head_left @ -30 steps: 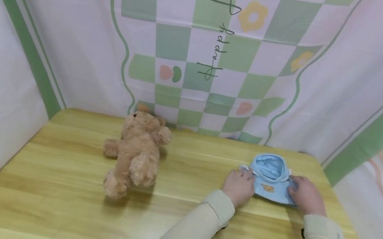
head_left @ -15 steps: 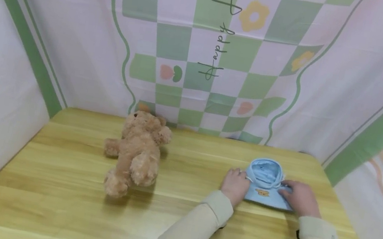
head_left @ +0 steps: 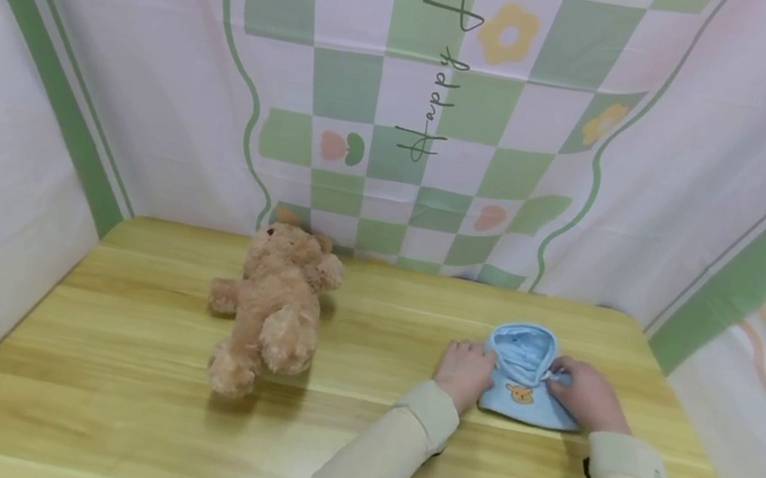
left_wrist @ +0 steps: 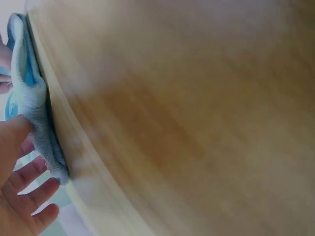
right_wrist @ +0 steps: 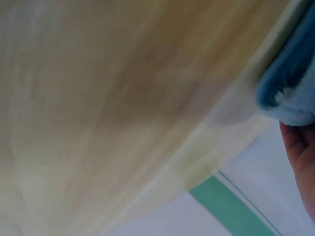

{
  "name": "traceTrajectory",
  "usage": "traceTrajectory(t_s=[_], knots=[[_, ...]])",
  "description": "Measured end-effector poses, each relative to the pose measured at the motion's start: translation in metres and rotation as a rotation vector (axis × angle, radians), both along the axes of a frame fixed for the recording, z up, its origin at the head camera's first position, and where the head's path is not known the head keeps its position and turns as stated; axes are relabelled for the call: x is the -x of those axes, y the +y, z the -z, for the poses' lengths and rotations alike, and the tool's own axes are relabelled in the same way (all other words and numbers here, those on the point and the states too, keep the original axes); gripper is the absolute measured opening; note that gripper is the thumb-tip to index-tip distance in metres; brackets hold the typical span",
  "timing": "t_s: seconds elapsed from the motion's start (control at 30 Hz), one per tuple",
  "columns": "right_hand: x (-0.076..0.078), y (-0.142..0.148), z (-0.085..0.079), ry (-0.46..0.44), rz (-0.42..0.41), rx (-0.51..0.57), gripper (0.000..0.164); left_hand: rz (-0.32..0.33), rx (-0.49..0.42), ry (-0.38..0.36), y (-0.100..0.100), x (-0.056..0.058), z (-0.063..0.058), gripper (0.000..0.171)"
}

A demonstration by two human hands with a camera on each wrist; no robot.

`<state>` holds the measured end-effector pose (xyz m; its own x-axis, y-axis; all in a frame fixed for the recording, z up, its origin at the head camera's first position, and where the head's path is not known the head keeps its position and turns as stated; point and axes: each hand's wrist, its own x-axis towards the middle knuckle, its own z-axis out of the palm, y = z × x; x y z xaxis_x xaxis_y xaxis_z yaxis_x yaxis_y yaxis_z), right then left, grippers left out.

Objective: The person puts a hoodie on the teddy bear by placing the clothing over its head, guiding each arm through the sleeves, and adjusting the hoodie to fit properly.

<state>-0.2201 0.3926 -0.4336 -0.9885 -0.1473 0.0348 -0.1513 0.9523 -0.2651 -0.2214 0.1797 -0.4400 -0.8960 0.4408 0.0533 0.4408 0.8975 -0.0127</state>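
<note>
A small light-blue doll hoodie with an orange animal face on its front lies on the table, its round hood facing up. At its left side, my left hand holds the edge. In the left wrist view the thumb of that left hand presses on the blue cloth, with the fingers beyond it. On the other side my right hand pinches the cloth near the hood. The right wrist view shows only part of the right hand against the hoodie's fuzzy edge.
To the left, a brown teddy bear lies on its back on the wooden table. Fabric with a green and white check hangs behind the table, and pale cloth walls stand at both sides.
Both hands have moved the hoodie slightly left and towards the person. The right hand has shifted in closer to the hood. The teddy bear stays put.
</note>
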Motion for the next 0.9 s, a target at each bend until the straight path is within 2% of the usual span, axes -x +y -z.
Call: traceTrajectory(t_s=[0.17,0.3,0.47,0.53,0.67,0.77,0.9], knots=[[0.002,-0.006,-0.002,-0.022,-0.004,0.008,0.023,-0.045,-0.027,-0.044,0.0,-0.001,0.002,0.036],[0.002,-0.008,-0.002,-0.022,0.019,0.034,0.023,-0.036,-0.063,-0.043,-0.002,0.0,0.003,0.04],[0.002,-0.013,-0.005,0.004,0.026,0.064,0.024,-0.009,-0.061,0.105,-0.007,0.003,-0.001,0.035],[0.002,-0.016,-0.006,0.017,0.017,0.071,0.024,-0.012,-0.075,0.167,-0.011,0.003,-0.001,0.025],[0.004,-0.024,-0.011,0.022,0.021,0.086,0.026,-0.002,-0.124,0.226,-0.019,0.005,-0.005,0.015],[0.005,-0.031,-0.016,0.034,0.044,0.11,0.029,0.022,-0.164,0.254,-0.025,0.007,-0.011,0.018],[0.008,-0.041,-0.022,0.155,0.033,0.138,0.029,0.044,-0.201,0.359,-0.037,0.013,-0.017,0.026]])
